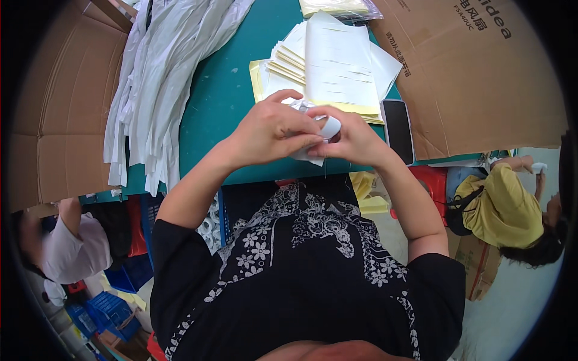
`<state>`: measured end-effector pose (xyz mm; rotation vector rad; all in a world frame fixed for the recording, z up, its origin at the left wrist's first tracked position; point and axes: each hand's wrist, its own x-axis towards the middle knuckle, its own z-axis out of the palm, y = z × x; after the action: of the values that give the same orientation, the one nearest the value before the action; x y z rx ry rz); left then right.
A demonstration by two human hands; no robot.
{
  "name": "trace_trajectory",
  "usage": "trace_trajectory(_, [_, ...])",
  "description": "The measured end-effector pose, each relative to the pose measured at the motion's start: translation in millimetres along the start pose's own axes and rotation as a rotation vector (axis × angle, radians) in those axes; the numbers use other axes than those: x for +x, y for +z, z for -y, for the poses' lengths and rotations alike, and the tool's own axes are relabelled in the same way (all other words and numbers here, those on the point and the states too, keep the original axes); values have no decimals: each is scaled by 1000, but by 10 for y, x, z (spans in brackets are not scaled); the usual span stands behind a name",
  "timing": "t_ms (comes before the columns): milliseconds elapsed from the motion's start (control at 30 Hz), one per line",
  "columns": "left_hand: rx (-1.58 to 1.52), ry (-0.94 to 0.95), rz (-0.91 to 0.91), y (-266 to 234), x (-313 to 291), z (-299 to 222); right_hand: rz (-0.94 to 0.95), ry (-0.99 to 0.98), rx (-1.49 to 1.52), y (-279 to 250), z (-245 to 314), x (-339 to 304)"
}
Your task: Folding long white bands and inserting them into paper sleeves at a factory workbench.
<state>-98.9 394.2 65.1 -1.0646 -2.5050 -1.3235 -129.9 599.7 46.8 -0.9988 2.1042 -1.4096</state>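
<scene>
Both hands meet over the near edge of the green table (208,135). Between them is a small white strip (330,127), curled into a loop at its right end, with crumpled white material above and a flat flap below; whether it is cloth or plastic I cannot tell. My left hand (265,129) pinches it from the left, thumb and fingers pressed together. My right hand (356,137) closes round the curled end, its index finger bent over the top. A thin thread hangs beneath the hands. Just beyond them lies a stack of white sheets with yellow backing (338,60).
Long white strips (159,78) drape over the table's left side, beside a cardboard panel (72,108). A dark-screened phone (398,129) lies right of my hands, against a large cardboard sheet (469,78). A person in yellow (500,204) sits at right, another in pale clothing (78,249) at left.
</scene>
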Motion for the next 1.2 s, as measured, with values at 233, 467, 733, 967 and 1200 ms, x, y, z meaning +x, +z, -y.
trace_trajectory(233, [62,146,-18,96,-209,79,48,338,429,28,26,-16])
trace_trajectory(467, [442,350,-13,95,-379,28,248,441,635,11,-37,59])
trace_trajectory(733, [738,442,-112,91,-435,93,36,560,781,131,-124,106])
trace_trajectory(967, [437,79,2,35,-444,182,-33,586,700,207,-73,114])
trace_trajectory(1200, [670,229,-105,101,-549,135,-28,652,703,326,-41,195])
